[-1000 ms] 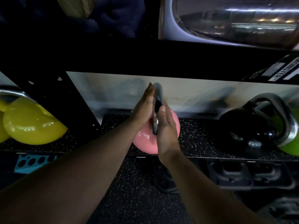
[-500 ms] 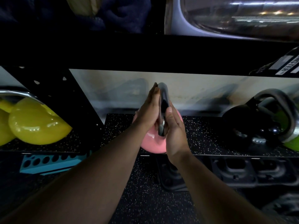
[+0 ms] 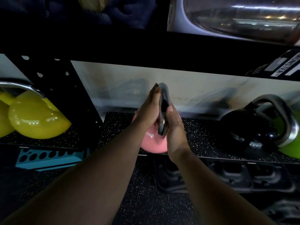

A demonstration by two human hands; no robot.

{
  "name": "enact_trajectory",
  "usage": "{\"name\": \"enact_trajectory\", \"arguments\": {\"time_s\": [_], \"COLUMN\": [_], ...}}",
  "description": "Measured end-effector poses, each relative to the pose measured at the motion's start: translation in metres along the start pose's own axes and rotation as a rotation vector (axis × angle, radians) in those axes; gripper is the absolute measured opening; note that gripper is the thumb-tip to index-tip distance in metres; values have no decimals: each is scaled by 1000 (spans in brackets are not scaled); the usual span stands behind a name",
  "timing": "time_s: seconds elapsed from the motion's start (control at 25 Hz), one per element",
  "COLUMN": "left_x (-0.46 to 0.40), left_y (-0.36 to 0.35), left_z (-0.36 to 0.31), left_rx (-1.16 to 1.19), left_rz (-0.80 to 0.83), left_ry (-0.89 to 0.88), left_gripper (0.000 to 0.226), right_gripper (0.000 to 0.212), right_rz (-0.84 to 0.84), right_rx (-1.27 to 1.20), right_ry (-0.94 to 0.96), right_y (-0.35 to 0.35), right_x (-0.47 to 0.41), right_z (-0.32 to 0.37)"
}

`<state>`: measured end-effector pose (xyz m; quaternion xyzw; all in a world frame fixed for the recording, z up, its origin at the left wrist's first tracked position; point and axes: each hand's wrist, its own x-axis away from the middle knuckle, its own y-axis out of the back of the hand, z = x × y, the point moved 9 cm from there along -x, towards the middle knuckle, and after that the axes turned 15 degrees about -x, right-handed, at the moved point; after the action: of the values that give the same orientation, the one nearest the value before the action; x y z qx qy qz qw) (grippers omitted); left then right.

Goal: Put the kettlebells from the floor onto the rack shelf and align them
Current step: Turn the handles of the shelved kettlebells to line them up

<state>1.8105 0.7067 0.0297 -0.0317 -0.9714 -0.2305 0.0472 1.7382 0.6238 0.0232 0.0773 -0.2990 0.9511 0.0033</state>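
A pink kettlebell (image 3: 154,143) with a steel handle (image 3: 163,101) sits at the front edge of the speckled rack shelf (image 3: 203,140). My left hand (image 3: 148,111) presses against the handle's left side and my right hand (image 3: 174,127) against its right side, so both hands clasp it edge-on. A black kettlebell (image 3: 243,130) stands on the same shelf to the right, touching a green kettlebell (image 3: 290,150) at the frame's edge. Yellow kettlebells (image 3: 35,117) sit in the bay to the left.
A black perforated upright (image 3: 68,88) divides the yellow bay from this one. A thick black beam (image 3: 146,46) runs overhead. Below the shelf lie a blue holed block (image 3: 48,158) and dark moulded trays (image 3: 243,176) on the speckled floor (image 3: 146,200).
The pink kettlebell has shifted slightly deeper onto the shelf with both hands still on its handle. The view has panned a little, showing more of the blue block.
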Motion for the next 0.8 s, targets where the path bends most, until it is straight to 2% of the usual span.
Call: {"name": "enact_trajectory", "arguments": {"time_s": [0.12,0.24,0.36,0.44,0.56,0.64,0.8], "left_x": [1,7,29,50,73,88,116], "left_y": [3,17,39,72,127,170,254], "left_z": [-5,-9,-8,0,-1,-3,33], "left_rx": [-44,-146,-284,-502,-980,-1140,-1214], "left_rz": [27,13,99,100,108,81,49], "left_ry": [23,85,65,69,26,8,80], "left_gripper": [55,50,37,32,23,17,23], "right_gripper": [41,39,41,37,29,27,14], "right_rz": [24,51,59,61,194,271,379], "right_rx": [178,477,1002,1287,1586,1656,1597], "right_ry": [-11,-20,33,201,395,421,519], "right_y": [2,4,3,-10,-53,-88,-165], "right_x": [2,0,4,12,22,28,41], "right_z": [11,30,58,88,108,101,51]}}
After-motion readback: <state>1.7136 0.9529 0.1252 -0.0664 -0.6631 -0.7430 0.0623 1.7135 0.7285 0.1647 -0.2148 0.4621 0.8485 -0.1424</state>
